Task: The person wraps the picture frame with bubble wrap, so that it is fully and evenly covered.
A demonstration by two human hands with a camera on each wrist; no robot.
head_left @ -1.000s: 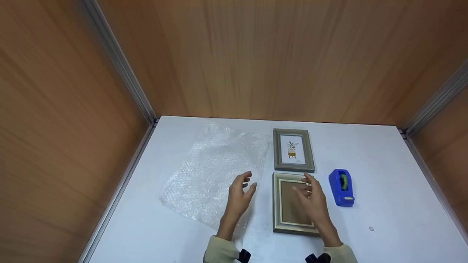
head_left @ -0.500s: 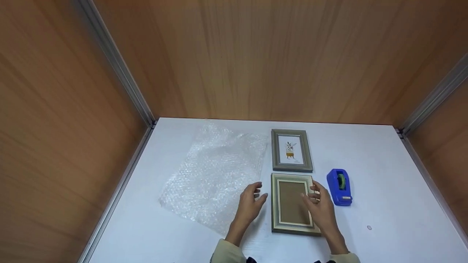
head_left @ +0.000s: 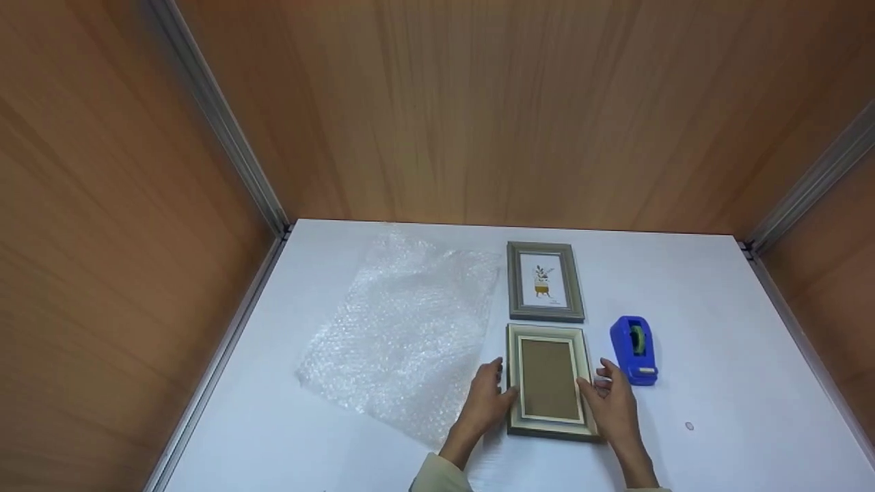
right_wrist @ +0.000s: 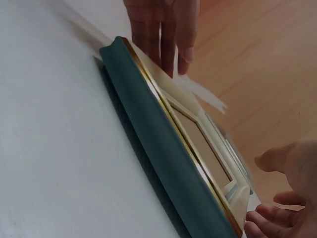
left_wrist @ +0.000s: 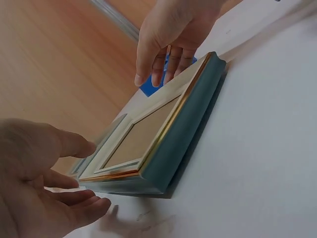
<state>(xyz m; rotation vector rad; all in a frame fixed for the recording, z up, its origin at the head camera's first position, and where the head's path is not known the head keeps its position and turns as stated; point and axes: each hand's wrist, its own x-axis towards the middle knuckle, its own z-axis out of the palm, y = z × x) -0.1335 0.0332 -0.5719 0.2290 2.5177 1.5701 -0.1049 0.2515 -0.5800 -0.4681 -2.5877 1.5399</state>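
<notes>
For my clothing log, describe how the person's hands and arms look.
The left hand and right hand are bare and ungloved. The left sleeve is plain pale khaki; only a sliver of the right sleeve shows, in a similar shade.

Two rectangular picture frames are lying on one white flat bench [head_left: 328, 437]: one grey-green picture frame [head_left: 571, 281] with one printed plant picture [head_left: 542, 280], and one cream picture frame [head_left: 547, 332] with gold line and teal side, with one brown panel [head_left: 549, 379] inside. Of transparent bubble wrap [head_left: 407, 328], one piece is seen. There is one blue tape dispenser [head_left: 623, 342], which carries one green tape roll [head_left: 638, 339]. Of small pale scrap [head_left: 689, 426], there is one. The hands are two, one left hand [head_left: 487, 402] and one right hand [head_left: 615, 406]. Around these, three brown wood-grain walls [head_left: 437, 109] and four grey metal rails [head_left: 225, 116] can be counted, two rails at each side.
</notes>
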